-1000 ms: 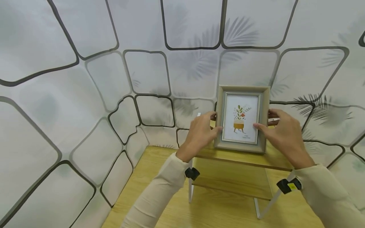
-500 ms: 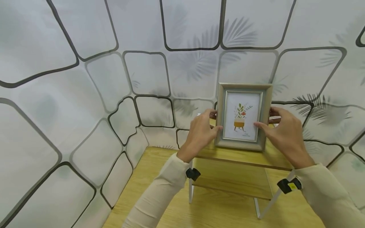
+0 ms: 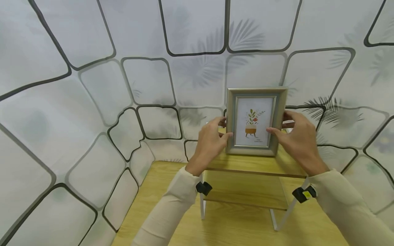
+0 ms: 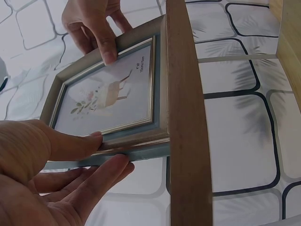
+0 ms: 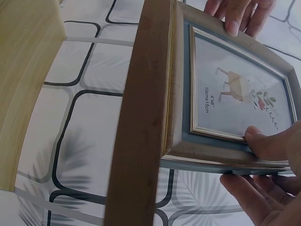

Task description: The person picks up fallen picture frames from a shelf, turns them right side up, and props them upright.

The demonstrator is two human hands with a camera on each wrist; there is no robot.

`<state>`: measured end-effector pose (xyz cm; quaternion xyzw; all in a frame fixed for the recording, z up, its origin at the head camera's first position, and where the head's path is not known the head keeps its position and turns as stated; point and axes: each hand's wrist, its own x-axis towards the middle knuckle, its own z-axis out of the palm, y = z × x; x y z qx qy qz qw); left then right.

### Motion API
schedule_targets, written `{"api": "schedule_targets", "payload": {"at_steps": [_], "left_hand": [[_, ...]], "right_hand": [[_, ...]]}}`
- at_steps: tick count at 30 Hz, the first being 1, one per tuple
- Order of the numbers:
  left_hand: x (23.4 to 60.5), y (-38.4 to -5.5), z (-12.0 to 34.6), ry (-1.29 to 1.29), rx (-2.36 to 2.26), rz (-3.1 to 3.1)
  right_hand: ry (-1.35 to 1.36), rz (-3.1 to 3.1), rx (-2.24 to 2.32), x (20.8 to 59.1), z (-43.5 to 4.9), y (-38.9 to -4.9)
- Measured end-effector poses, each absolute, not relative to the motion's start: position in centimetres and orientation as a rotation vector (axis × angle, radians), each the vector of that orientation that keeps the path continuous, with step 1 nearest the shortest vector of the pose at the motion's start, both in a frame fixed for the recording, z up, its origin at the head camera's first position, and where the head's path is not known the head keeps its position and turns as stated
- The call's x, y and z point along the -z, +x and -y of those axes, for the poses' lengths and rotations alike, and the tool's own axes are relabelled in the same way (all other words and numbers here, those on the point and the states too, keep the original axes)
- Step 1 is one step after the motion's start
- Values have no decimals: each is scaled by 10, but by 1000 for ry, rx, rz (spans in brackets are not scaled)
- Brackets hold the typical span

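Note:
A picture frame [image 3: 231, 119] with a silvery-beige border stands nearly upright on the top board [image 3: 246, 163] of a small wooden rack. Its print shows a plant in an orange pot on legs. My left hand [image 3: 210, 141] pinches the frame's left side, thumb in front and fingers behind. On the opposite side my right hand [image 3: 297, 140] grips it the same way, the thumb reaching over the inner border. In the left wrist view the lower end of the frame [image 4: 162, 94] is right at the board. The fingers behind the frame are partly hidden.
The rack has a lower shelf [image 3: 243, 191] and white metal legs [image 3: 273, 218]. It stands on a wooden tabletop [image 3: 172, 177]. Behind and to the left are walls [image 3: 147, 85] papered with dark rounded outlines and leaf shadows.
The frame has tilted back to a more upright stance, and its lower edge has shifted away from the board's front. Both hands keep their hold. The head view has turned slightly right.

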<state>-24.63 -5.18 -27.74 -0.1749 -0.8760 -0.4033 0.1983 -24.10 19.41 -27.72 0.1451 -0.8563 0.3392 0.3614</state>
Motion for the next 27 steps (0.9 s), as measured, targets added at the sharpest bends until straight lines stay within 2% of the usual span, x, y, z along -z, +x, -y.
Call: {"api": "schedule_targets", "payload": {"at_steps": [21,27], "left_hand": [[278,-247,52,-527,1184,2427],[278,-246,53,-510,1202,2437]], "right_hand": [[340,2182,-922,272,-193,-238],[364,1923,-869,259,-185,-240]]}}
